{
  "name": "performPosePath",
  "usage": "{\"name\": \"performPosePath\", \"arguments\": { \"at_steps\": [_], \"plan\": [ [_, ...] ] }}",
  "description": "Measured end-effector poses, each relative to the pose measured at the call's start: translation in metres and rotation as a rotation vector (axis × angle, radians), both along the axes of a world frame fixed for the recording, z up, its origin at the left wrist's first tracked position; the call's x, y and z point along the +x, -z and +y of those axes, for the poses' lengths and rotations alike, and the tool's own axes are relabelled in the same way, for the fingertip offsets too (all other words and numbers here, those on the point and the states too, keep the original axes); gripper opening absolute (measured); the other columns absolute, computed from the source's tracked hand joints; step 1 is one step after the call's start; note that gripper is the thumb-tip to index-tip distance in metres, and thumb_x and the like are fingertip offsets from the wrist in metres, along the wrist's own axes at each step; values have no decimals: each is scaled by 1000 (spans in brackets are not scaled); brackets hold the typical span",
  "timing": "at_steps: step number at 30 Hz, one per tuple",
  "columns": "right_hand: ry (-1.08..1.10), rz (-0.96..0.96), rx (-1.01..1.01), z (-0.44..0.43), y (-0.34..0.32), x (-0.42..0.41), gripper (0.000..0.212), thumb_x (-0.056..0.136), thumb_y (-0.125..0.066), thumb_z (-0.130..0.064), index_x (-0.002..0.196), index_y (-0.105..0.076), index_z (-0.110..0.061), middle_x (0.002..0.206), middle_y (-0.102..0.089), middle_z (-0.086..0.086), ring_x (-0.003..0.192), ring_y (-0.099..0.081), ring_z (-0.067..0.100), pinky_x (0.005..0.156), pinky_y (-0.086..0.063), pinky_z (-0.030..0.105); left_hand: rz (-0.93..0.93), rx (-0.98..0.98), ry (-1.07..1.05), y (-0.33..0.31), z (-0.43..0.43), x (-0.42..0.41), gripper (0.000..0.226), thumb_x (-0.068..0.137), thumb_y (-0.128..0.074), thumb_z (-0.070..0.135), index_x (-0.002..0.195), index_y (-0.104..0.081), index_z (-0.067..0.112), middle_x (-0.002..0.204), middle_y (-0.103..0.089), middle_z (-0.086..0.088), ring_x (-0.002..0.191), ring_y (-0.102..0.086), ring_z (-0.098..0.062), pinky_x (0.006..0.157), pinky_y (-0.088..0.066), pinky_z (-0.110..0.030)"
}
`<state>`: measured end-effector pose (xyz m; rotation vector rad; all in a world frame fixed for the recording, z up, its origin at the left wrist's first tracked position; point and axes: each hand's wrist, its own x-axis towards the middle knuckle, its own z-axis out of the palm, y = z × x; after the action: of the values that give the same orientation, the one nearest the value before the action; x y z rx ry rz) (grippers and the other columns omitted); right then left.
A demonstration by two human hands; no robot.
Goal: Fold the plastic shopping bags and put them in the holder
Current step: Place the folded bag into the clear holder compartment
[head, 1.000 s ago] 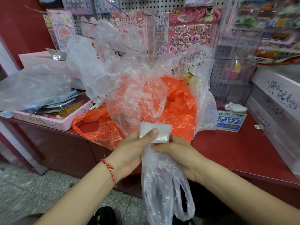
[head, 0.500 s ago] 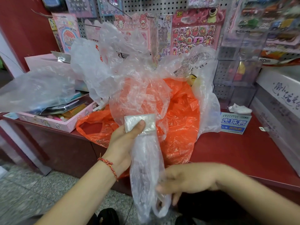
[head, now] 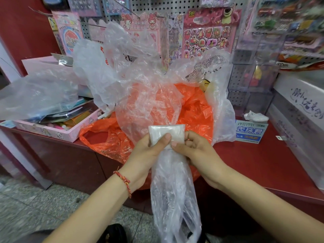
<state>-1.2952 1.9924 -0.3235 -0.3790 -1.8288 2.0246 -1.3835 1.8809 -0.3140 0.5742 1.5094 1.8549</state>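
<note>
A clear plastic bag point(head: 172, 188) hangs in front of me, its top folded into a small flat square point(head: 166, 133). My left hand point(head: 147, 155) grips the square's left side with the thumb pressed across its front. My right hand point(head: 198, 151) pinches the square's right lower edge where the loose tail begins. Behind them a heap of bags lies on the red counter point(head: 254, 163): an orange bag point(head: 192, 116) under several crumpled clear bags point(head: 140, 71). I cannot make out which object is the holder.
A pink tray point(head: 57, 133) of stationery stands at the left with a clear bag point(head: 38, 95) over it. A small blue-and-white box point(head: 249, 131) sits at the right, beside a large white box point(head: 301, 116). A pegboard of sticker packs point(head: 208, 35) rises behind. Speckled floor lies below.
My right hand, which had slid down the bag's tail, has come back up to the folded square. The left hand has kept its hold on the fold throughout.
</note>
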Motion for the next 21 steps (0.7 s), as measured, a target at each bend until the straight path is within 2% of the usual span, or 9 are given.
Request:
{"name": "performPosePath", "arguments": {
  "at_steps": [2, 4, 8, 10, 12, 14, 18, 20, 21],
  "plan": [
    [35, 35, 3, 2, 1, 1, 18, 86, -61, -8, 100, -54, 2, 82, -69, 18, 67, -68, 19, 55, -52, 23, -24, -43, 63, -1, -3, -4, 29, 87, -59, 17, 113, -62, 5, 106, -70, -14, 97, -68, -26, 80, -57, -31],
    [47, 51, 11, 5, 1, 1, 15, 87, -59, -8, 99, -54, -1, 79, -69, 14, 65, -68, 18, 53, -52, 23, -102, -79, 115, -3, -5, -7, 27, 86, -59, 12, 111, -63, 3, 103, -71, -14, 92, -69, -24, 74, -58, -29],
    [-17, 67, -20, 4, 2, 4, 18, 90, -54, -2, 104, -60, -11, 84, -70, 11, 70, -67, 18, 58, -53, 24, -221, -131, 117, -4, -6, -9, 25, 83, -61, 8, 105, -65, -2, 96, -72, -17, 76, -71, -20, 61, -58, -25],
    [2, 83, -56, 3, 5, 3, 23, 89, -52, 5, 104, -62, -10, 88, -68, 13, 77, -65, 21, 68, -53, 29, -273, -137, 125, -5, -6, -9, 24, 83, -59, 3, 106, -65, -3, 97, -71, -17, 74, -70, -20, 59, -57, -25],
    [51, 99, -48, -1, 6, 1, 25, 86, -50, 11, 98, -64, -6, 88, -67, 12, 82, -62, 22, 75, -50, 32, -318, -151, 137, -7, -6, -9, 29, 85, -54, -3, 113, -62, -4, 98, -70, -16, 74, -68, -20, 58, -58, -26],
    [100, 109, -36, -3, 6, 1, 31, 83, -48, 16, 83, -67, -9, 79, -67, 5, 77, -60, 17, 69, -49, 25, -387, -135, 146, -10, -7, -10, 33, 86, -43, -7, 115, -59, -7, 89, -68, -16, 66, -67, -18, 51, -56, -25],
    [181, 77, -70, -4, 4, 1, 57, 80, -42, 21, 51, -68, -20, 63, -66, -4, 66, -59, 16, 60, -51, 28, -552, -80, 199, -16, -11, -15, 45, 92, -31, 19, 119, -54, -9, 95, -65, -21, 73, -66, -30, 58, -58, -36],
    [210, 73, -63, -3, 5, 0, 61, 79, -39, 24, 46, -66, -20, 59, -64, -2, 63, -58, 18, 55, -51, 28, -490, -87, 289, -18, -13, -15, 53, 96, -37, 36, 119, -57, -6, 107, -66, -22, 85, -68, -31, 69, -58, -38],
    [215, 77, -58, -3, 6, 0, 62, 78, -38, 25, 45, -65, -20, 58, -63, -1, 61, -58, 18, 54, -50, 28, -402, -105, 331, -18, -14, -13, 51, 93, -44, 37, 119, -59, -4, 112, -66, -21, 91, -68, -29, 75, -57, -38]
  ]
}}
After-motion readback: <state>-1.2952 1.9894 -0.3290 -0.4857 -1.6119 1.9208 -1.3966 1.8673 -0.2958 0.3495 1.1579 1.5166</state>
